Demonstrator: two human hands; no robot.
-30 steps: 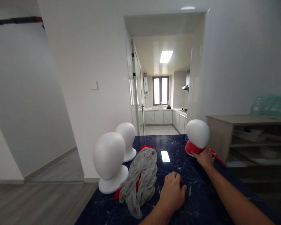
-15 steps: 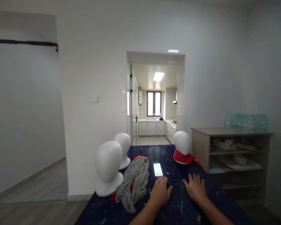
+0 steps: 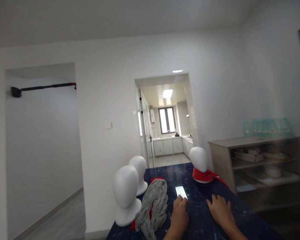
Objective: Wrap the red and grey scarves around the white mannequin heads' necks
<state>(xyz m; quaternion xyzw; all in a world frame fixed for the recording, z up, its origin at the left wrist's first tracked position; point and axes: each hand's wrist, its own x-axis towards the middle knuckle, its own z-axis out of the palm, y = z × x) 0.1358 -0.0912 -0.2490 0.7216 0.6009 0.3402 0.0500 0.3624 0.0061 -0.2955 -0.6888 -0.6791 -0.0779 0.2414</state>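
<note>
My left hand (image 3: 180,214) rests on the dark blue marbled table (image 3: 168,171), fingers loosely bent and nothing visible in them. To its left lies a crumpled grey scarf (image 3: 157,200), with red cloth (image 3: 151,210) showing from under and between its folds. My right hand (image 3: 220,211) is spread flat on the tabletop, holding nothing. Beyond it, a white mannequin head (image 3: 199,159) stands upright with a red scarf (image 3: 204,175) wrapped round its neck, one end trailing to the right.
Two bare white mannequin heads, a nearer one (image 3: 126,188) and a farther one (image 3: 138,171), stand at the table's left edge. Right of the table is a shelf unit (image 3: 240,142) with several water bottles (image 3: 271,127) on top. A doorway behind opens onto a kitchen.
The view has tilted upward and rolled, so the table and both hands appear lower and farther right. Both hands stay on the table; the scarves and heads keep their places.
</note>
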